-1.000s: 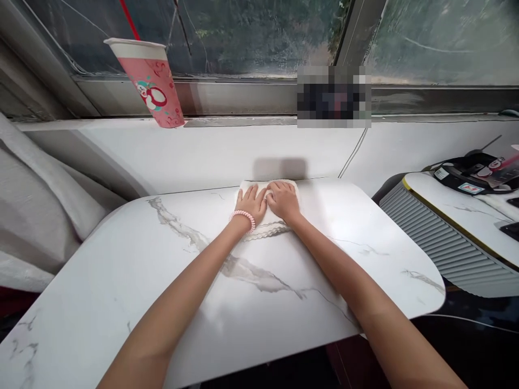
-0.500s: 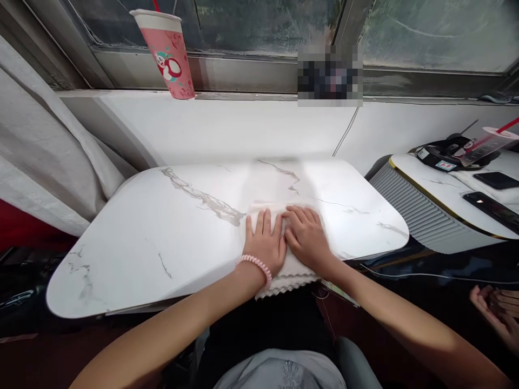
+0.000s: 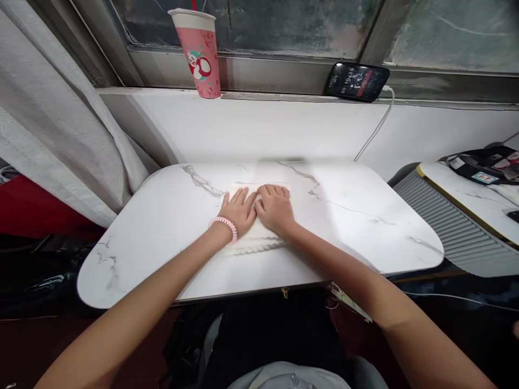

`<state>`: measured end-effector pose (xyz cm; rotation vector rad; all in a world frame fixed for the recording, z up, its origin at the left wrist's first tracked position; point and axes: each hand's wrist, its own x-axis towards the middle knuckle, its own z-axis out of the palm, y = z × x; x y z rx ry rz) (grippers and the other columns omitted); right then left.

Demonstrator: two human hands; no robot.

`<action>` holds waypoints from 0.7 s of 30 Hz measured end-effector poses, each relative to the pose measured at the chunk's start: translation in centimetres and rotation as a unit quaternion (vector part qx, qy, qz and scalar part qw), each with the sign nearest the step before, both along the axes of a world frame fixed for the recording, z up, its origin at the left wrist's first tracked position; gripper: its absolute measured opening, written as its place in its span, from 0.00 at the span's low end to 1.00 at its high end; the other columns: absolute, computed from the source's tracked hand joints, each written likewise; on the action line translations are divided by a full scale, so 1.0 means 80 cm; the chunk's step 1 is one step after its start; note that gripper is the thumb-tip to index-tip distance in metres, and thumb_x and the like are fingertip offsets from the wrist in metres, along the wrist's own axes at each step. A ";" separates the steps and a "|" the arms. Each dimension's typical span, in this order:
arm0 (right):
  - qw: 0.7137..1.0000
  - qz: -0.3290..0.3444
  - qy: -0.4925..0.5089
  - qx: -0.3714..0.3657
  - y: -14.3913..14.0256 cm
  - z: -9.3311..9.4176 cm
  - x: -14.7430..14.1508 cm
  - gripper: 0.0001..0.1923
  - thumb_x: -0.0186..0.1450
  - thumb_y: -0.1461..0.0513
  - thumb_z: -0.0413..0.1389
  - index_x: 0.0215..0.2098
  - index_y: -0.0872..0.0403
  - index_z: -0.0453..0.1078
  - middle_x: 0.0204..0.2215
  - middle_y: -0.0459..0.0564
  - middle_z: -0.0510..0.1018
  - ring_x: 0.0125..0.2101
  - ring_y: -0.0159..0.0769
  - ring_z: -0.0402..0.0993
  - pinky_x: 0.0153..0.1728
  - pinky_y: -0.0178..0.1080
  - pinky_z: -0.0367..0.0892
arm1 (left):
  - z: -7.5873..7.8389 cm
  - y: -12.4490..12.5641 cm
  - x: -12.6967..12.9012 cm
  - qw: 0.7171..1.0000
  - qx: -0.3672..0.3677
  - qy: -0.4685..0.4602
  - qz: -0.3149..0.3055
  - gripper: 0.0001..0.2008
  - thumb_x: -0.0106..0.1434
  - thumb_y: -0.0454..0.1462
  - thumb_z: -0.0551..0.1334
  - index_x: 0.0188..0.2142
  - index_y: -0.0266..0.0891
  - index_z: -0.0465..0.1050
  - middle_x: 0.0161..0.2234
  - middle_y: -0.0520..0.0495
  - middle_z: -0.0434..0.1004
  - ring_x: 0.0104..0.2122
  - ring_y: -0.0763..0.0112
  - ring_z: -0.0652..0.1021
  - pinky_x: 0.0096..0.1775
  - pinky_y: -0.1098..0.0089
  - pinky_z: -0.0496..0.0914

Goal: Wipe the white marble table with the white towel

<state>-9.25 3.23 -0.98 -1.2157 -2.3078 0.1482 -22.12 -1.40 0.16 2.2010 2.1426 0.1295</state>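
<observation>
A folded white cloth [image 3: 257, 232] with a wavy edge lies on the white marbled table [image 3: 348, 237]. On its left part my left hand [image 3: 240, 212] rests flat, fingers spread, with a pink coiled band [image 3: 226, 222] around the wrist. My right hand [image 3: 276, 208] presses on the right part of the cloth, palm down, its fingers close together and slightly bent. The two hands almost meet at thumb and forefinger. Neither one is wrapped around the cloth.
A pink paper cup [image 3: 200, 59] with a straw and a phone [image 3: 357, 81] on a white cable stand on the window ledge. A grey curtain [image 3: 60, 108] hangs at left. To the right is a second table [image 3: 454, 189] bearing a black strapped device [image 3: 482, 167].
Both hands have slid the cloth away from the front edge and to the left across the table. The cloth hung over the edge before and now lies wholly on the tabletop.
</observation>
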 end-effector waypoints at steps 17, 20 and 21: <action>0.998 -0.054 -0.006 0.001 0.167 -0.003 -0.119 0.13 0.67 0.65 0.46 0.44 0.55 0.71 0.47 0.57 0.78 0.52 0.48 0.67 0.57 0.49 0.54 | -0.007 0.171 -0.110 0.999 0.033 -0.041 0.007 0.27 0.73 0.42 0.42 0.68 0.42 0.56 0.71 0.42 0.54 0.70 0.61 0.56 0.68 0.48 0.47; 0.999 -0.043 -0.008 0.003 0.165 -0.001 -0.134 0.13 0.67 0.66 0.46 0.43 0.55 0.71 0.46 0.57 0.78 0.51 0.47 0.68 0.57 0.49 0.54 | -0.009 0.168 -0.123 0.998 0.040 -0.037 0.017 0.27 0.72 0.41 0.42 0.68 0.43 0.56 0.70 0.42 0.54 0.69 0.61 0.57 0.68 0.47 0.48; 0.999 -0.035 -0.006 0.006 0.162 -0.001 -0.137 0.13 0.67 0.66 0.46 0.43 0.55 0.71 0.46 0.57 0.78 0.51 0.47 0.68 0.57 0.48 0.54 | -0.010 0.162 -0.127 0.998 0.042 -0.035 0.022 0.27 0.72 0.41 0.42 0.68 0.43 0.56 0.70 0.42 0.54 0.69 0.60 0.57 0.68 0.47 0.48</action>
